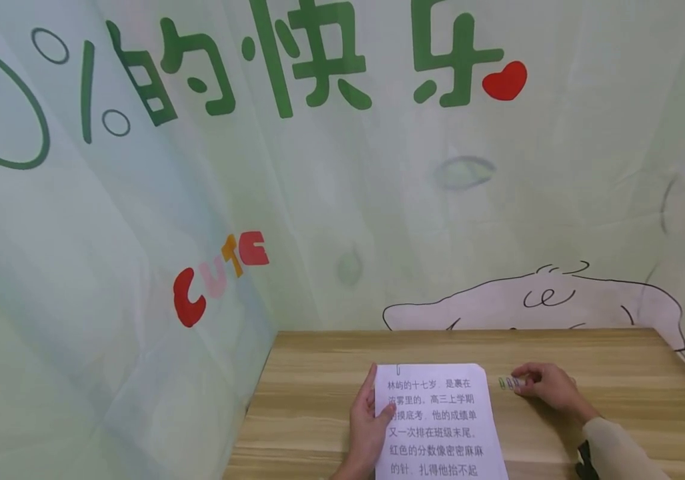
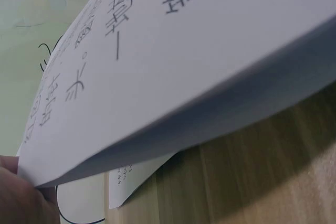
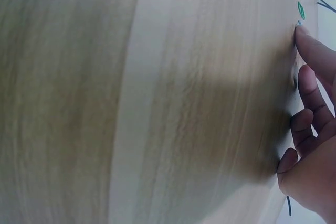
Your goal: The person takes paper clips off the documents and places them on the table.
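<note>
My left hand (image 1: 369, 427) grips printed sheets of paper (image 1: 435, 420) along their left edge, the thumb lying over the front. Seen from the left wrist, the sheets (image 2: 136, 72) bow away from the wooden table, with a gap below them. A paper clip (image 1: 398, 369) sits on their top edge near the left corner. To the right of the sheets, my right hand (image 1: 552, 388) reaches down to a short row of small paper clips (image 1: 509, 383). Its fingertips are right at the row's right end. In the right wrist view a green paper clip (image 3: 301, 10) lies just beyond the foremost fingertip.
The wood-grain table (image 1: 312, 373) carries the sheets and the loose clips. A pale green printed curtain (image 1: 342, 200) hangs behind and along the left side, close to the table's edges. In the left wrist view, a lower sheet corner (image 2: 131, 179) shows beneath the upper paper.
</note>
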### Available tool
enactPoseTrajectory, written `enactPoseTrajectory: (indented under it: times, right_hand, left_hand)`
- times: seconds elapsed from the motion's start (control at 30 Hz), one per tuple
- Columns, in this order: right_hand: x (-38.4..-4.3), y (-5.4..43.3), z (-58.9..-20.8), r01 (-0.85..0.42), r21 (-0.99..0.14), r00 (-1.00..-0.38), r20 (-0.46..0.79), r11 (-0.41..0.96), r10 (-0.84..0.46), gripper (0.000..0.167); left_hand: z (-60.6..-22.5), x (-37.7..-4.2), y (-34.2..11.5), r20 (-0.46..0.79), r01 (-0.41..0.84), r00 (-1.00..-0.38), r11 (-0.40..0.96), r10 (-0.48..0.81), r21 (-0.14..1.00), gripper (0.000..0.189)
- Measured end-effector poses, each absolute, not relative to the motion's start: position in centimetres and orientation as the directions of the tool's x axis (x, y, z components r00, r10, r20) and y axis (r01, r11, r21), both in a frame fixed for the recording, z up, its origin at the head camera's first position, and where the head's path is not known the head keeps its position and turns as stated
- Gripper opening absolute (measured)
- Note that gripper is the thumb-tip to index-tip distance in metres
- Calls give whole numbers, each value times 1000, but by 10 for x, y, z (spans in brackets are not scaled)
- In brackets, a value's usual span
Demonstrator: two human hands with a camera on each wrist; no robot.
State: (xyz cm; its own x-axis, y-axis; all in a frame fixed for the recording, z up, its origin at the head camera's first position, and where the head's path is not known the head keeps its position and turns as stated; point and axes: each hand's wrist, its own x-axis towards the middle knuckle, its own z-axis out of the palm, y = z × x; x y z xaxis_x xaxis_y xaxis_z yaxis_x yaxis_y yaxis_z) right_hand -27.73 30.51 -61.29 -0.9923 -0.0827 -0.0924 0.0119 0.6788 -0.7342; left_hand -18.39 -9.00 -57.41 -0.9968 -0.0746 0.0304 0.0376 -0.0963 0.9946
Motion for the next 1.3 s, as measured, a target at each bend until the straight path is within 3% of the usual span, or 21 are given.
enactPoseTrajectory:
  times: [0.37,0.6,0.9,1.3]
  right_hand:
    - [-276,308,-611,20,-742,-993,-91,670,-72,38]
    - [-278,290,-602,-59,-750,-997,10,658,-78,29]
    - [-281,259,-565,-105,-775,-994,85,623,-61,44]
    - [-276,212,-528,-321,-762,-946,227,562,-232,24]
  left_hand:
    - [-575,-184,-88,54,59,-997,-85,-61,995,90]
    - [-573,-183,-86,66,70,-996,-71,-65,995,89]
    - [-569,-185,-74,40,45,-998,-91,-55,995,89]
    - [-568,-187,-61,78,81,-997,-108,-28,991,89]
